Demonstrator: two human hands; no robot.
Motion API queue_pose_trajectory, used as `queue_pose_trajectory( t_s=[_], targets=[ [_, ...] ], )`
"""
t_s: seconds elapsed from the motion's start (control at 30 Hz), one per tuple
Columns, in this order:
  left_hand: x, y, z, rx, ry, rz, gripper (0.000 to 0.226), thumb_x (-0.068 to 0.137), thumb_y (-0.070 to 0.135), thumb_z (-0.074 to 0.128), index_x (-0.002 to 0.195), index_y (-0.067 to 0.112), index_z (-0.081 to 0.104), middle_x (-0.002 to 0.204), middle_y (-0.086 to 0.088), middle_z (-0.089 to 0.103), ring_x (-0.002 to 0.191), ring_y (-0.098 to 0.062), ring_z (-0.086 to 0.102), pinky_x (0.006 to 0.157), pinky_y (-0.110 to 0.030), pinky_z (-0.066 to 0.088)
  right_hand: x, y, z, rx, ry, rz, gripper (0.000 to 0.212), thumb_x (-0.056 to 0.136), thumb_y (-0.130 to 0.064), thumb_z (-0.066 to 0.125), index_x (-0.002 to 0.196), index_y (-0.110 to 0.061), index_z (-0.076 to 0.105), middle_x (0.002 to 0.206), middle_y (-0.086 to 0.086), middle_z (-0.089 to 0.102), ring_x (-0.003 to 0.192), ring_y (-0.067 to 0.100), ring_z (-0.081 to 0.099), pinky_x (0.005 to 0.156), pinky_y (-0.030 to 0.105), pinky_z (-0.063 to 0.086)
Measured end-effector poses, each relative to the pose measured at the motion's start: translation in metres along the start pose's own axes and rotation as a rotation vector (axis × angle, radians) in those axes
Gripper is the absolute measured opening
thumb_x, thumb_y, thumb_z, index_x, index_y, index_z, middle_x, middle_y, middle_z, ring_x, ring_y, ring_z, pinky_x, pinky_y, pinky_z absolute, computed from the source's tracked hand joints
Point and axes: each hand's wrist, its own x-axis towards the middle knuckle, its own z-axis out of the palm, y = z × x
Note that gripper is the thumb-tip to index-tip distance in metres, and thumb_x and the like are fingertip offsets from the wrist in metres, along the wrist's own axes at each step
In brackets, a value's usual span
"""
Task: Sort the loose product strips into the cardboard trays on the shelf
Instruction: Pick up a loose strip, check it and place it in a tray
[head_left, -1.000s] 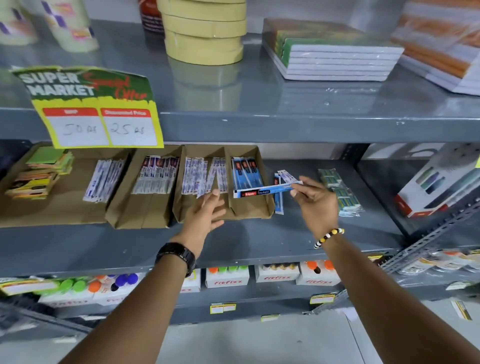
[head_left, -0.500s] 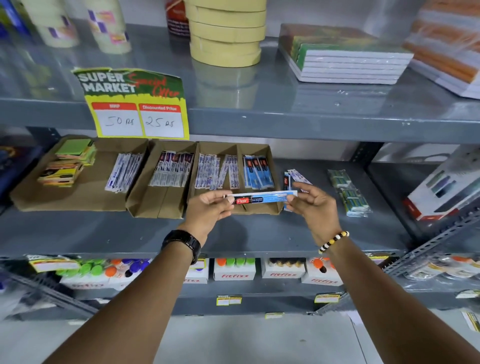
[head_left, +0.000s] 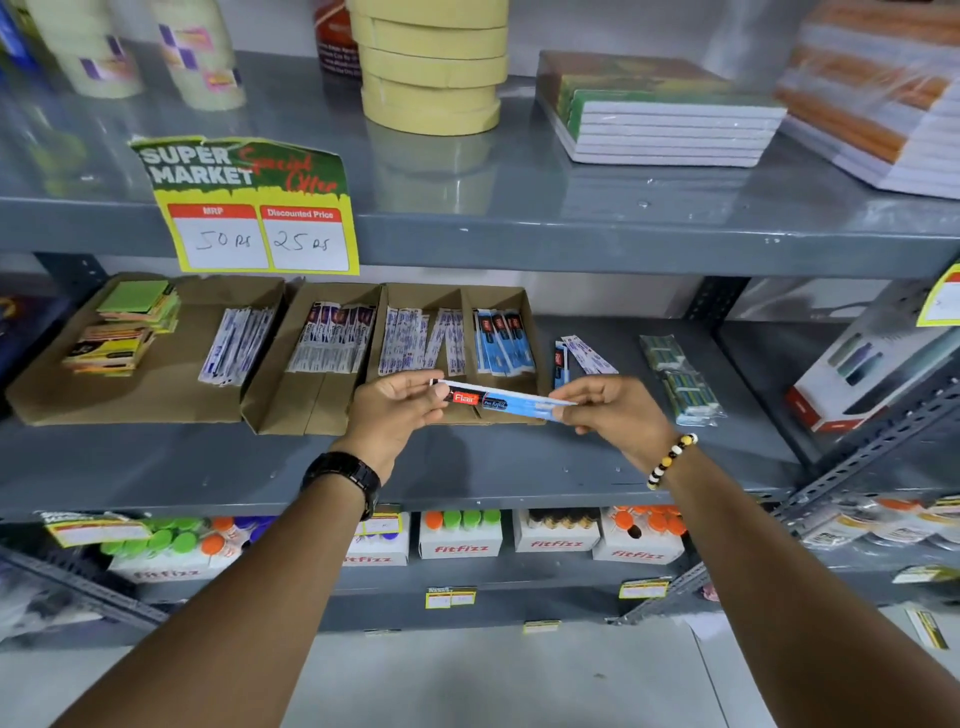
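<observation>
both hands (head_left: 395, 410) pinch blue strip (head_left: 511, 402) ends

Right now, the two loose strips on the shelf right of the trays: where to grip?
Loose strips lie flat, fanned, near ends toward the aisle. Take the near ends from the front with the right hand, pinching top and underside; the tray wall blocks the left side.

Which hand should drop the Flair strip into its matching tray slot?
Probably right. The right hand pinches the Flair strip at its plain end, just below the rightmost slot holding matching blue strips. The left hand sits under the neighbouring slot.
</observation>
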Motion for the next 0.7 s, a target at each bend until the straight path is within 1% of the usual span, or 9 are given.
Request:
queue_pose_trajectory(
  t_s=[0.1, 0.2, 0.27, 0.33, 0.4, 0.43, 0.5, 0.6, 0.7],
  targets=[
    [0.004, -0.008, 0.001, -0.034, 0.008, 0.011, 0.021, 0.085, 0.009, 0.074, 0.104, 0.015, 0.071, 0.106, -0.009, 0.074, 0.096, -0.018, 0.072, 0.079, -0.025, 0.059, -0.002, 0.001, -0.002, -0.089, -0.041, 0.078, 0.011, 0.076, -0.008, 0.08, 0.084, -0.017, 0.079, 0.078, 0.005, 0.077, 0.064, 0.013, 0.062, 0.065, 0.025, 0.054],
    [0.015, -0.034, -0.001, 0.129, 0.066, 0.037, 0.038, 0.089, 0.018, 0.072, 0.125, 0.02, 0.065, 0.122, -0.003, 0.07, 0.115, -0.016, 0.065, 0.101, -0.034, 0.051, 0.001, 0.012, 0.003, 0.058, 0.099, 0.142, 0.01, 0.075, -0.003, 0.079, 0.079, -0.013, 0.079, 0.076, 0.008, 0.076, 0.065, 0.018, 0.061, 0.068, 0.027, 0.057],
    [0.019, -0.058, -0.007, 0.509, 0.042, 0.094, 0.052, 0.092, 0.027, 0.068, 0.142, 0.023, 0.052, 0.137, -0.001, 0.061, 0.127, -0.02, 0.057, 0.108, -0.038, 0.044, 0.005, 0.02, 0.01, 0.213, 0.204, 0.19, 0.012, 0.076, 0.001, 0.078, 0.077, -0.011, 0.076, 0.077, 0.01, 0.073, 0.067, 0.021, 0.062, 0.07, 0.03, 0.058],
    [0.02, -0.084, -0.015, 0.949, -0.007, 0.237, 0.063, 0.094, 0.037, 0.063, 0.15, 0.02, 0.04, 0.149, -0.006, 0.05, 0.136, -0.029, 0.047, 0.108, -0.038, 0.04, 0.01, 0.025, 0.02, 0.322, 0.282, 0.231, 0.012, 0.078, 0.003, 0.076, 0.08, -0.008, 0.074, 0.082, 0.012, 0.072, 0.068, 0.02, 0.065, 0.065, 0.025, 0.059],
    [0.024, -0.108, -0.022, 1.181, -0.095, 0.348, 0.077, 0.094, 0.05, 0.057, 0.154, 0.013, 0.026, 0.16, -0.009, 0.03, 0.148, -0.031, 0.026, 0.118, -0.041, 0.024, 0.019, 0.028, 0.03, 0.41, 0.348, 0.26, 0.01, 0.079, 0.005, 0.075, 0.086, -0.001, 0.072, 0.084, 0.015, 0.071, 0.068, 0.019, 0.067, 0.059, 0.021, 0.058],
    [0.024, -0.119, -0.023, 1.24, -0.119, 0.373, 0.084, 0.093, 0.056, 0.053, 0.155, 0.011, 0.019, 0.163, -0.011, 0.022, 0.151, -0.031, 0.018, 0.121, -0.043, 0.017, 0.023, 0.027, 0.034, 0.452, 0.375, 0.269, 0.011, 0.079, 0.007, 0.074, 0.088, 0.003, 0.07, 0.084, 0.016, 0.07, 0.067, 0.019, 0.067, 0.058, 0.02, 0.058],
    [0.022, -0.132, -0.023, 1.326, -0.108, 0.425, 0.088, 0.094, 0.063, 0.042, 0.156, 0.008, 0.013, 0.164, -0.013, 0.015, 0.152, -0.031, 0.012, 0.123, -0.047, 0.011, 0.035, 0.025, 0.042, 0.512, 0.404, 0.277, 0.014, 0.078, 0.009, 0.073, 0.091, 0.01, 0.069, 0.082, 0.019, 0.07, 0.067, 0.021, 0.067, 0.06, 0.022, 0.06],
    [0.016, -0.136, -0.02, 1.417, -0.101, 0.505, 0.08, 0.098, 0.06, 0.029, 0.156, 0.007, 0.014, 0.165, -0.012, 0.011, 0.153, -0.028, 0.007, 0.123, -0.045, 0.004, 0.056, 0.018, 0.054, 0.525, 0.424, 0.272, 0.011, 0.077, 0.011, 0.073, 0.086, 0.008, 0.068, 0.081, 0.021, 0.071, 0.068, 0.024, 0.069, 0.06, 0.022, 0.06],
    [0.02, -0.137, -0.018, 1.465, -0.12, 0.523, 0.077, 0.099, 0.058, 0.027, 0.155, 0.006, 0.02, 0.164, -0.013, 0.017, 0.152, -0.027, 0.009, 0.123, -0.047, 0.006, 0.083, 0.013, 0.066, 0.524, 0.425, 0.265, 0.019, 0.079, 0.01, 0.072, 0.096, 0.01, 0.064, 0.084, 0.021, 0.069, 0.072, 0.024, 0.07, 0.06, 0.023, 0.06]
  ],
)
